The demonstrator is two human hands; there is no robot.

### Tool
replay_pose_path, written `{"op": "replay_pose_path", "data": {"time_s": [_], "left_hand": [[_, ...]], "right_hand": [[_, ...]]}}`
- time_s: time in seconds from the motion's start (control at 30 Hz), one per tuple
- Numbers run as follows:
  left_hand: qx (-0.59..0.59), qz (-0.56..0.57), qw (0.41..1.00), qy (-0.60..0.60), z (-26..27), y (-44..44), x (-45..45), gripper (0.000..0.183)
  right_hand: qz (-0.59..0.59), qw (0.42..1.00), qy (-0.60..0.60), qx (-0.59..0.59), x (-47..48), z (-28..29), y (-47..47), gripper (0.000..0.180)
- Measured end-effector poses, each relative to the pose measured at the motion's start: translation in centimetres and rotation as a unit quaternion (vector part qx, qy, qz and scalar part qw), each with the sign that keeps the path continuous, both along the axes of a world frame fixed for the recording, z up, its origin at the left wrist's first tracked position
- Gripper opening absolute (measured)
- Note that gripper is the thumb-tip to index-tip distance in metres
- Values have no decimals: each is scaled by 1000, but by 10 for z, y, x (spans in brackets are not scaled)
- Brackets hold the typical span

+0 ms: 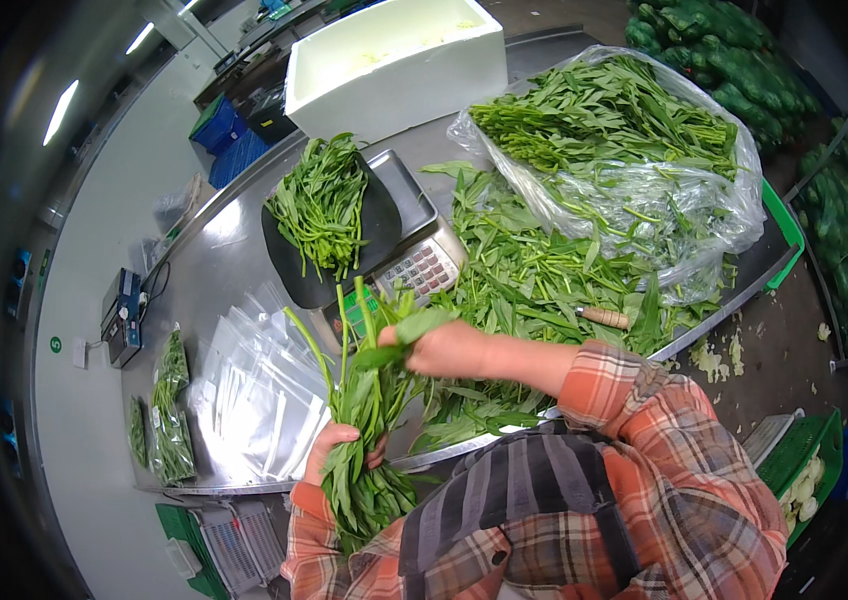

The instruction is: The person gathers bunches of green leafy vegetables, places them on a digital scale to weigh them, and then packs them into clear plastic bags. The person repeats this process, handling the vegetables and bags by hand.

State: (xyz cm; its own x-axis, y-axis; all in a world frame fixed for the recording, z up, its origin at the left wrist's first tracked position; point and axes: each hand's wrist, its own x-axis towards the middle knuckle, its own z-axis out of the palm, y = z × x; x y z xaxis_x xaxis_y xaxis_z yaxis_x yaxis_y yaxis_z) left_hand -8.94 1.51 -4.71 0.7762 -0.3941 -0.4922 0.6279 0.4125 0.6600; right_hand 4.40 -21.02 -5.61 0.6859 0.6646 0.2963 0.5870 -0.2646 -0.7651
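A bunch of leafy greens, looking like water spinach (pixel 367 405), is gripped by my left hand (pixel 334 446) at the table's front edge, stems up and leaves hanging down. My right hand (pixel 442 349) is curled just above it to the right, around a leafy stem (pixel 416 326), its fingertips partly hidden. Behind the hands stands a digital scale (pixel 420 266) with a black pan (pixel 296 262). Another bunch of greens (pixel 326 206) lies in that pan. Loose greens (pixel 529 262) are heaped right of the scale, with a wooden-handled tool (pixel 604 317) among them, its other end covered.
Flat clear plastic bags (pixel 259 390) lie left of my hands, beside bagged greens (pixel 171 412). A white foam box (pixel 401 82) stands behind the scale. At right is a large clear bag of greens (pixel 611 120). Green crates (pixel 806 465) stand below the table's edge.
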Motion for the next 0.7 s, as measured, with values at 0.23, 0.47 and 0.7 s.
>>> {"op": "replay_pose_path", "data": {"time_s": [0.23, 0.47, 0.7], "left_hand": [[83, 129, 988, 3, 23, -4, -25, 57], [75, 106, 992, 1, 9, 4, -18, 56], [130, -255, 958, 5, -17, -20, -1, 57]], "right_hand": [[78, 863, 281, 413, 57, 65, -91, 20], [65, 972, 172, -148, 80, 1, -106, 44], [-39, 980, -196, -21, 62, 35, -63, 33]]}}
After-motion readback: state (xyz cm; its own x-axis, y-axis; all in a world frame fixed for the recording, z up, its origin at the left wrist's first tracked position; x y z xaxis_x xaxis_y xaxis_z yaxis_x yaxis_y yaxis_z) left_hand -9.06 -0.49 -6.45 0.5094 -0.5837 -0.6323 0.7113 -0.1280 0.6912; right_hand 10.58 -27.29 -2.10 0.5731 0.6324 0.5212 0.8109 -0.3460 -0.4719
